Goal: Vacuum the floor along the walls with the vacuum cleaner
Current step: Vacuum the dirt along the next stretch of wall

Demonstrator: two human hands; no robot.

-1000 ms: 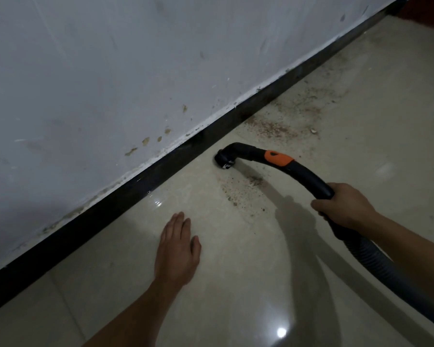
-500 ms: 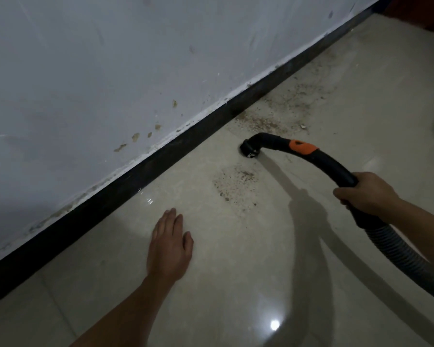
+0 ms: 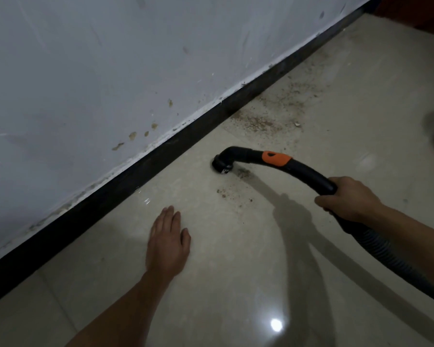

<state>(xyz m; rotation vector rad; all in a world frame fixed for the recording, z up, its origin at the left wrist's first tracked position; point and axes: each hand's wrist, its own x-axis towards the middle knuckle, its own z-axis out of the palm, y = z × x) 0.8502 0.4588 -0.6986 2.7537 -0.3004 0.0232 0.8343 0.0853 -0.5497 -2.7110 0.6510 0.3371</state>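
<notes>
The curved black vacuum handle with orange button (image 3: pixel 276 162) points left toward the black baseboard (image 3: pixel 140 169) (nozzle down), gripped by the right hand (image 3: pixel 348 199); the left hand (image 3: pixel 167 242) lies flat, and brown debris (image 3: pixel 256 121) is scattered beyond.

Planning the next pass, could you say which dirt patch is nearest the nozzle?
The small dark patch just beside the nozzle; the big patch lies by the baseboard farther on.

We are in an indoor room, most likely a home. We see a glossy beige tiled floor (image 3: pixel 236 259) reflecting a bright light, a white painted wall (image 3: pixel 110 58) with brownish stains (image 3: pixel 133 135) low down, and a black skirting board (image 3: pixel 161 157) along its foot. Gritty brown dirt (image 3: pixel 256 122) lies beside the skirting, and a black household vacuum hose (image 3: pixel 306 170) with an orange collar reaches across the tiles.
</notes>
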